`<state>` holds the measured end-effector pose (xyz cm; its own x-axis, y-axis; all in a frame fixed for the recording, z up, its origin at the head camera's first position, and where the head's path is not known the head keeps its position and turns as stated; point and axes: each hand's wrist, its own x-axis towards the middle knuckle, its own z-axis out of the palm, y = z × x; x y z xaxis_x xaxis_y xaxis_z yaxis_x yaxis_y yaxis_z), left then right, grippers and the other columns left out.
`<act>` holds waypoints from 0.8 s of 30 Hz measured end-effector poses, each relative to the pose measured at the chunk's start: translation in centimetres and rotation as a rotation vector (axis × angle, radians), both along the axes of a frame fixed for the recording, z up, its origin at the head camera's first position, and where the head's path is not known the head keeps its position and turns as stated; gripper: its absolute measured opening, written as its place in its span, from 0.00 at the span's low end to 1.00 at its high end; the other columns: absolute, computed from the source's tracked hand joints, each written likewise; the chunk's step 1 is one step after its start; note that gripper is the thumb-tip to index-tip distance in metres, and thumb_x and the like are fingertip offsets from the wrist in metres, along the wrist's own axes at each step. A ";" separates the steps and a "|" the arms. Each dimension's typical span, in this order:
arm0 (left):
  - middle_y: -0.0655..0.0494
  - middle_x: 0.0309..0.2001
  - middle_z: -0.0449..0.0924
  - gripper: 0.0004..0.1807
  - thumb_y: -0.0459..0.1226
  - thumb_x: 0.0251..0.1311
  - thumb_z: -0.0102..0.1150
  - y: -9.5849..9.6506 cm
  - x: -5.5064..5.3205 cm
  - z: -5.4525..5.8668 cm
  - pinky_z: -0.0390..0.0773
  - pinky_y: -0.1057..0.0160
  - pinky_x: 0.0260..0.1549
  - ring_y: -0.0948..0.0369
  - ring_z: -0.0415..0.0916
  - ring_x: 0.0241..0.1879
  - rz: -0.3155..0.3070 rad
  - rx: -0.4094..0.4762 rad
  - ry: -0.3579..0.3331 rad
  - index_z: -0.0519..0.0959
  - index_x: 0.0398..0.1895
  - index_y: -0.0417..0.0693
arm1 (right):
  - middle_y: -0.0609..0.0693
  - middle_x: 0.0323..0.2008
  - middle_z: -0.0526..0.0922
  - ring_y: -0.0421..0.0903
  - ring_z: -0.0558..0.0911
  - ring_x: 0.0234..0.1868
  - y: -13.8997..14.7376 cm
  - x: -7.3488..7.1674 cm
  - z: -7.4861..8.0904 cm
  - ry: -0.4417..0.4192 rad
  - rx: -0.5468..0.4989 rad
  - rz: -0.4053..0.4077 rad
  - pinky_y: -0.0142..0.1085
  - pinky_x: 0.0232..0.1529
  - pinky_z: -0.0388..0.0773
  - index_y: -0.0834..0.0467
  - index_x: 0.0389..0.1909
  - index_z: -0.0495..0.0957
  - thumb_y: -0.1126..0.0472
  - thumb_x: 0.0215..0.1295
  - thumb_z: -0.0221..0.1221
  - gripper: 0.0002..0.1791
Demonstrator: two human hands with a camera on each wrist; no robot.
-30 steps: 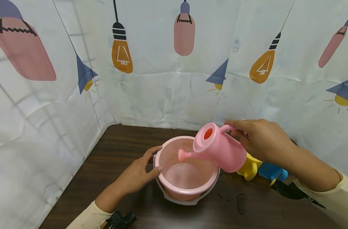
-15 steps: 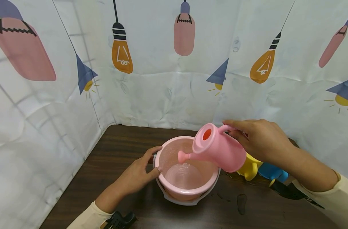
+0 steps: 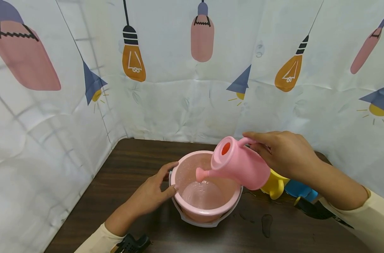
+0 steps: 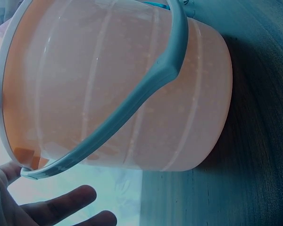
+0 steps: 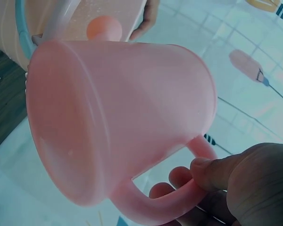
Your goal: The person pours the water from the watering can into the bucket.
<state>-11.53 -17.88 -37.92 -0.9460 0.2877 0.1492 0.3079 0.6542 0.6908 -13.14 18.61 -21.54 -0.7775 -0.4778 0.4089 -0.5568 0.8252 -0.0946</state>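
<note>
My right hand (image 3: 283, 151) grips the handle of a pink watering can (image 3: 247, 168), thumb on top and fingers curled underneath, as the right wrist view shows. The can tilts left over a pale pink bucket (image 3: 204, 211), its round sprinkler head (image 3: 200, 174) inside the rim. Under that head, bright ripples show in the shallow water (image 3: 198, 196) at the bottom. My left hand (image 3: 151, 193) rests its thumb and index finger on the bucket's left rim. In the left wrist view, the other fingers (image 4: 68, 200) extend free of the wall, and the bucket's handle (image 4: 118, 117) hangs down.
Right of the bucket, partly behind the can and my right arm, lie a yellow plastic piece (image 3: 275, 186) and a blue one (image 3: 300, 189). Water spots (image 3: 266, 225) mark the dark wooden table (image 3: 141, 151). A printed white curtain (image 3: 179, 105) encloses the back and left.
The watering can and my right hand have shifted slightly left, with the sprinkler head still above the bucket's inside. My left hand stays on the rim.
</note>
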 end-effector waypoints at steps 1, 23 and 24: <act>0.56 0.57 0.81 0.37 0.51 0.67 0.61 0.0 0.0 0.0 0.75 0.42 0.52 0.54 0.78 0.58 0.001 -0.001 -0.001 0.58 0.77 0.73 | 0.49 0.41 0.89 0.43 0.77 0.26 -0.1 0.0 0.0 -0.002 0.001 -0.003 0.43 0.25 0.72 0.47 0.62 0.83 0.57 0.66 0.68 0.23; 0.56 0.55 0.82 0.37 0.52 0.67 0.62 -0.2 -0.5 -0.1 0.76 0.43 0.51 0.53 0.79 0.57 -0.015 -0.013 0.021 0.57 0.76 0.71 | 0.49 0.41 0.89 0.42 0.76 0.24 -0.7 -0.5 0.5 -0.009 0.012 0.037 0.42 0.25 0.73 0.46 0.60 0.85 0.58 0.64 0.70 0.22; 0.56 0.55 0.82 0.37 0.52 0.67 0.62 -0.2 -0.5 -0.1 0.76 0.43 0.51 0.53 0.79 0.57 -0.017 -0.013 0.021 0.57 0.76 0.71 | 0.49 0.41 0.89 0.43 0.76 0.24 -0.7 -0.5 0.5 -0.010 0.013 0.035 0.42 0.25 0.73 0.46 0.60 0.85 0.58 0.64 0.70 0.22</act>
